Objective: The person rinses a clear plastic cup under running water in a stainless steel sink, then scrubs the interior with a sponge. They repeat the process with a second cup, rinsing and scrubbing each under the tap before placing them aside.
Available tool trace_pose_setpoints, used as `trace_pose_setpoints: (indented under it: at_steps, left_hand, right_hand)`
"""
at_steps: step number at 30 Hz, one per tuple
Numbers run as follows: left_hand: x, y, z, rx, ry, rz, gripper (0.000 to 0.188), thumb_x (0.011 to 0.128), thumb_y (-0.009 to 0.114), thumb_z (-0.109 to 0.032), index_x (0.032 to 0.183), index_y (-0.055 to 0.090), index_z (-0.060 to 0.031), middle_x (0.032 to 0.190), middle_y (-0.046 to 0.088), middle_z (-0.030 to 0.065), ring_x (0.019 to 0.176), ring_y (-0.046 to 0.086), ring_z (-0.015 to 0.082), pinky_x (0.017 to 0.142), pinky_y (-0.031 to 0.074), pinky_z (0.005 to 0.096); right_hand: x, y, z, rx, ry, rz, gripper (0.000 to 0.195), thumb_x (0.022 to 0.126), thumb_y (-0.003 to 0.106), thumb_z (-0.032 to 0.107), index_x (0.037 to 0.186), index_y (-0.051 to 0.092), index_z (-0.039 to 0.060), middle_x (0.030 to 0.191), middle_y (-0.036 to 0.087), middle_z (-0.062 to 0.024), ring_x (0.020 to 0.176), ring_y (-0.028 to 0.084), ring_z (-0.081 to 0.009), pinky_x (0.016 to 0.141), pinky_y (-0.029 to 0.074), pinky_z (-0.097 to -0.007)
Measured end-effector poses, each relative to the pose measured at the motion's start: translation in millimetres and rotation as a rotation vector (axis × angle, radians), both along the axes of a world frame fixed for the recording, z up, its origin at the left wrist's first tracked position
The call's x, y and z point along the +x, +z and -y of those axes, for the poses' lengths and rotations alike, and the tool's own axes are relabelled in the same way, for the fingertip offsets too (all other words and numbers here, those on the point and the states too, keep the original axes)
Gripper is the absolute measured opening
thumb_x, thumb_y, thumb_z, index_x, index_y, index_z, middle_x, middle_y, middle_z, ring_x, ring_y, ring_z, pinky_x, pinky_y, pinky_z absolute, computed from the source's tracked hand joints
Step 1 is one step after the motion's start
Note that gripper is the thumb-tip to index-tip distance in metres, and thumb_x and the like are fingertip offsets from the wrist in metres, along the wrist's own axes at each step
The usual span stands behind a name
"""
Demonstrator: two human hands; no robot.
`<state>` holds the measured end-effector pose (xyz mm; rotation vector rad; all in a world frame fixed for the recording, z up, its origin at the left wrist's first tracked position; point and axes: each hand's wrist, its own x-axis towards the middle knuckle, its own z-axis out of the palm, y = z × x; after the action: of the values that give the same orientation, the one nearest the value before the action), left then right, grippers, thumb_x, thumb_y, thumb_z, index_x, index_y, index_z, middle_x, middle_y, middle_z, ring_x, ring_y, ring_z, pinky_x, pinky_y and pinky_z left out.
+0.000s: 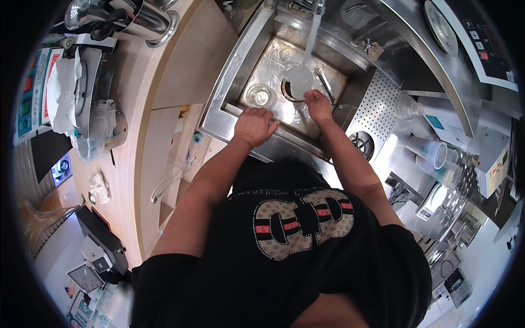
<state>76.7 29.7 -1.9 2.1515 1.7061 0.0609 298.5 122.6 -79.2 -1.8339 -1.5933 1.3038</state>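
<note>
Water runs from the faucet (319,8) into a steel sink (266,61). My right hand (319,107) holds a translucent, roundish item (300,80) by its near edge under the stream; its exact kind is unclear. Beneath it lies the dark round drain opening (287,88). My left hand (255,126) rests on the sink's near rim, fingers slightly spread, holding nothing visible. Just beyond those fingers a clear round container (259,96) stands on the sink floor. A metal utensil (325,85) lies in the basin, to the right of the translucent item.
Right of the sink are a perforated drain panel (375,106), a cup rinser (361,144) and stacked plastic cups (428,151). A wooden counter (141,90) on the left carries a metal utensil holder (154,24). A curved steel edge (434,61) overhangs at upper right.
</note>
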Motion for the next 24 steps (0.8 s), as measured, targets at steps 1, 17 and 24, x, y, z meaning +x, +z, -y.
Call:
trace_pose_setpoints:
  at_steps: [1, 17, 24]
  left_hand:
    - [-1, 0, 0, 0.005, 0.006, 0.002, 0.038, 0.095, 0.054, -0.045, 0.093, 0.069, -0.0100, 0.094, 0.068, 0.0094, 0.093, 0.066, 0.0262, 0.090, 0.046, 0.0391]
    - [1, -8, 3, 0.093, 0.022, 0.040, 0.033, 0.092, 0.059, -0.042, 0.086, 0.068, -0.0107, 0.087, 0.066, 0.0087, 0.087, 0.065, 0.0278, 0.084, 0.048, 0.0399]
    - [-1, -4, 0, 0.076, 0.015, 0.021, 0.033, 0.093, 0.058, -0.041, 0.086, 0.068, -0.0104, 0.087, 0.067, 0.0085, 0.086, 0.065, 0.0275, 0.084, 0.048, 0.0396]
  right_hand:
    - [-2, 5, -1, -0.021, -0.003, 0.012, 0.021, 0.098, 0.056, 0.025, 0.099, 0.068, 0.0070, 0.094, 0.071, -0.0167, 0.090, 0.069, -0.0323, 0.082, 0.051, -0.0392]
    - [8, 0, -11, 0.070, 0.078, 0.117, 0.024, 0.097, 0.055, 0.027, 0.096, 0.069, 0.0078, 0.092, 0.070, -0.0184, 0.088, 0.068, -0.0367, 0.081, 0.052, -0.0436]
    - [3, 7, -16, 0.045, 0.138, 0.213, 0.025, 0.100, 0.053, 0.026, 0.100, 0.069, 0.0066, 0.089, 0.072, -0.0131, 0.081, 0.069, -0.0265, 0.078, 0.052, -0.0370]
